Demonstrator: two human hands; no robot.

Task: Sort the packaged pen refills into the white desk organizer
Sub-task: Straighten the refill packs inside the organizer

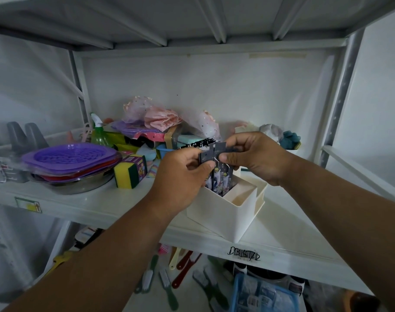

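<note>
In the head view, both hands meet above a white desk organizer (223, 212) that stands on a white shelf (124, 206), slightly right of the middle. The left hand (183, 176) curls its fingers round the dark header cards of a bunch of packaged pen refills (221, 179), with the thumb pressed on the front card. The right hand (253, 156) pinches another dark card top between thumb and forefinger, just to the right of the left thumb, so the two hands nearly touch. The lower ends of the refill packs, printed in white and purple, stand inside the organizer's rear-left compartment, upright or slightly tilted; the compartment nearer the right front shows a bare cream floor. More dark packs (196, 144) stand just behind the hands, partly hidden. To the left on the same shelf lies a stack of purple and red plastic baskets (70, 158) in a metal bowl (79, 183), with a yellow-green sponge pack (130, 172) just beside it. Further back sit a green spray bottle (97, 131) and a heap of pink and lilac fabric items (156, 118). Below the shelf edge, near the viewer, brushes with coloured handles (169, 278) lie scattered, and a blue packet (264, 293) lies to the right of them.
</note>
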